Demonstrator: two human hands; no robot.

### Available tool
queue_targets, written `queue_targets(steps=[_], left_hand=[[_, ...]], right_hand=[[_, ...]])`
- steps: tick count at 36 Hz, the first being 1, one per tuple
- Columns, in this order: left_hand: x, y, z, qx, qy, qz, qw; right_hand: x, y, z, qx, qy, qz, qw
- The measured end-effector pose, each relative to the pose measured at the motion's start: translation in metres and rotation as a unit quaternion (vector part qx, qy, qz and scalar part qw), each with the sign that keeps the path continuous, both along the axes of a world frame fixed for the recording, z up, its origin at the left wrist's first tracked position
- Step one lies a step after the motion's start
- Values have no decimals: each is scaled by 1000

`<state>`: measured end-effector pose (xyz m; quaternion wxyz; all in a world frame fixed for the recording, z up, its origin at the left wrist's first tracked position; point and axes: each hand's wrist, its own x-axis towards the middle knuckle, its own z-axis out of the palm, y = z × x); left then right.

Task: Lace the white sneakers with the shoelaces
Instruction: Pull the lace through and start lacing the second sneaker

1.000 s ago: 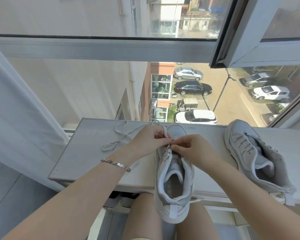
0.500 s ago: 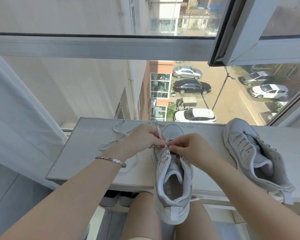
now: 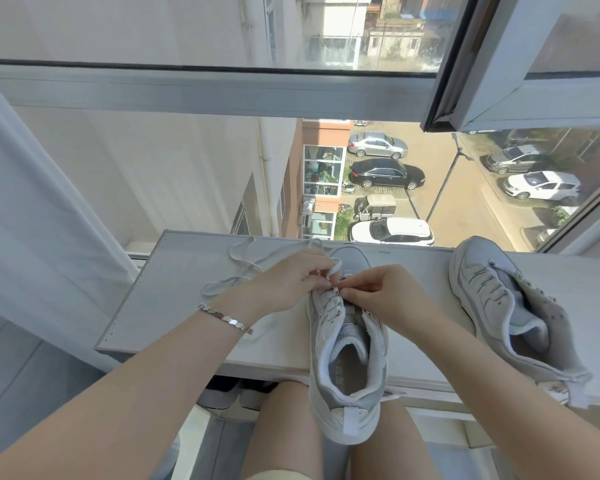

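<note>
- Your left hand [image 3: 288,282] has its fingers curled, with thumb and forefinger pinching a loop of the white shoelace [image 3: 334,267] just above the toe-end eyelets.
- Your right hand [image 3: 387,297] is curled too. Its fingertips pinch the same lace at the eyelets and touch your left fingertips.
- The sneaker [image 3: 349,362] you are lacing lies between your hands. Its toe rests on the white ledge [image 3: 174,306] and points at the window [image 3: 222,91], and its heel overhangs the near edge above your legs [image 3: 284,427].
- The rest of the lace trails in loose loops across the ledge, beyond your left hand.
- The second sneaker [image 3: 506,306] lies tilted on the ledge to your right, well apart.
- A silver bracelet [image 3: 224,318] sits on your left wrist.
</note>
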<state>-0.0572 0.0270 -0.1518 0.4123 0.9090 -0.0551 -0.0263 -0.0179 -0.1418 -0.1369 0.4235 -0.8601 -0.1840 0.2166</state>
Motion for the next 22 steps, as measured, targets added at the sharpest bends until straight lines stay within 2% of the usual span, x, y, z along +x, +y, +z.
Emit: queue_targets(steps=[8,22], left_hand=[[-1,3,-5,-34,24,24,999],[2,4,0,-13,32,-14,999]], right_hand=[[0,1,0,-1,-1,-4,1000],[-1,1,2,-2,3,1,1000]])
